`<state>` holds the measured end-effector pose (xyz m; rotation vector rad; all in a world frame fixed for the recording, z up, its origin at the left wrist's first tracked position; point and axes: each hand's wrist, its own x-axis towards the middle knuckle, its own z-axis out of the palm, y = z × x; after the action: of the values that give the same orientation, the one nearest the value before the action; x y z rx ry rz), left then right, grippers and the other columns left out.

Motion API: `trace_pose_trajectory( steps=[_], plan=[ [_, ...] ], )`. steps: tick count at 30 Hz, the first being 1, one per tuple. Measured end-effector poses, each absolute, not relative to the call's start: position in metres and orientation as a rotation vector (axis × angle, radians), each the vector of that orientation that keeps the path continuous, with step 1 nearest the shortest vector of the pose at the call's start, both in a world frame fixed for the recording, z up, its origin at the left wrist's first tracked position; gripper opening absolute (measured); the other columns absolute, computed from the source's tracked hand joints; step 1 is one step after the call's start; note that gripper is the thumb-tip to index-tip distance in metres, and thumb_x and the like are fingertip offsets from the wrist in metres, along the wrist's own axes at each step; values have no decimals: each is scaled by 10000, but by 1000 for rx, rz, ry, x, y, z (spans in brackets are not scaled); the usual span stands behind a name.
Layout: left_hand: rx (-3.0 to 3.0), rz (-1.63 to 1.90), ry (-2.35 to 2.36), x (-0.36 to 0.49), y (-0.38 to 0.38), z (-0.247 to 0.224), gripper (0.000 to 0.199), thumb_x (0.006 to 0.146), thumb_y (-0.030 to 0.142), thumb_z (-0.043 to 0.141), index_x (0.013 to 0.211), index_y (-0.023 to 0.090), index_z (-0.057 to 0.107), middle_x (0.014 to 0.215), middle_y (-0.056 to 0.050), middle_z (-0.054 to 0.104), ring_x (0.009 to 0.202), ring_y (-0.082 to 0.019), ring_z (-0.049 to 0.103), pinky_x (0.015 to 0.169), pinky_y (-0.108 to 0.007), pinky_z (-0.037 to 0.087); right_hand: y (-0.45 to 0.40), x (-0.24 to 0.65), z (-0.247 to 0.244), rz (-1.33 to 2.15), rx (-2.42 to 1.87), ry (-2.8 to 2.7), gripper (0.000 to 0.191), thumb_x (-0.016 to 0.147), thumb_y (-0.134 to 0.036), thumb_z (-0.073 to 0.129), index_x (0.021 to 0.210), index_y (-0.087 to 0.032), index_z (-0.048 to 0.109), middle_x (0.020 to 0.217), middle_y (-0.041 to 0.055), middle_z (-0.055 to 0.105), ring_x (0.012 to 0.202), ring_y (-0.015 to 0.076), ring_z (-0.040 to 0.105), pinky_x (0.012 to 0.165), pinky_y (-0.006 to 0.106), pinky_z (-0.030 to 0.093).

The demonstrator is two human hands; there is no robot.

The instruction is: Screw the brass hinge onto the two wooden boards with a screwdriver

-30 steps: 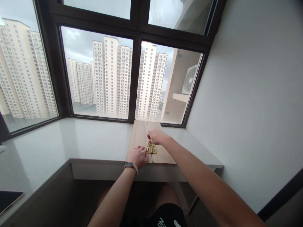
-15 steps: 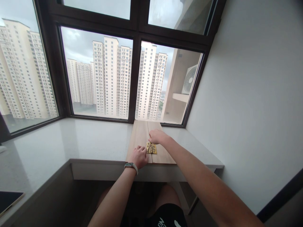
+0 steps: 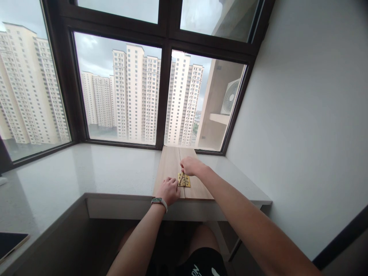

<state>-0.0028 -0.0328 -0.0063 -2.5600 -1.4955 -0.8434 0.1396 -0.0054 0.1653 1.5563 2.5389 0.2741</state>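
Note:
Two pale wooden boards point(image 3: 169, 165) lie side by side on the white counter, with a dark seam between them. Across that seam sits a gold hinge point(image 3: 186, 181) marked with dark spots. My right hand point(image 3: 192, 166) is closed around a screwdriver point(image 3: 181, 178), its handle mostly hidden in the fingers. Its thin dark shaft slants down and left over the hinge. My left hand point(image 3: 170, 190), wearing a wristband, rests on the left board with bent fingers. Its fingertips are at the hinge's left edge near the shaft tip; what they pinch is hidden.
The white counter point(image 3: 120, 168) runs along dark-framed windows point(image 3: 165, 96) and turns toward me on the left. A dark flat device point(image 3: 13, 245) lies at its lower left. A plain wall point(image 3: 287, 126) rises on the right. My legs are under the counter's front edge.
My right hand has shifted very slightly, with the screwdriver still in it. The left hand, the hinge and the boards stay where they were.

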Motion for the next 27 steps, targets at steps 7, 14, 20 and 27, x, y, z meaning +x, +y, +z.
trace_pose_trajectory(
  steps=[7,14,20,27],
  plan=[
    [-2551,-851,-1496,-3,-31,-8,179,964,288,492,1026,225,647,1100,-89,660,1129,-272,534,935,-402,443,-7,138,163,282,1616,2503,283,947,-394,582,1087,-183,709,1107,149,717,964,256,682,728,304,493],
    [-2537,-865,-1486,-3,-31,-9,160,956,283,499,992,220,642,1080,-87,658,1119,-272,542,924,-402,441,-10,141,164,309,1448,2552,204,865,-217,710,1067,-197,693,1187,112,680,1000,210,663,726,250,462],
    [-2541,-854,-1498,-2,-32,-8,166,952,272,494,1009,217,640,1079,-91,657,1121,-273,541,932,-402,434,-9,141,163,382,1416,2580,95,869,-226,716,953,-189,739,1061,106,726,956,204,673,724,256,451],
    [-2550,-846,-1508,-3,-33,-7,159,944,264,501,1008,220,640,1084,-91,658,1129,-276,538,938,-404,432,-5,143,160,275,1512,2574,171,891,-307,679,986,-194,765,1081,114,738,932,208,677,708,261,469]
  ],
)
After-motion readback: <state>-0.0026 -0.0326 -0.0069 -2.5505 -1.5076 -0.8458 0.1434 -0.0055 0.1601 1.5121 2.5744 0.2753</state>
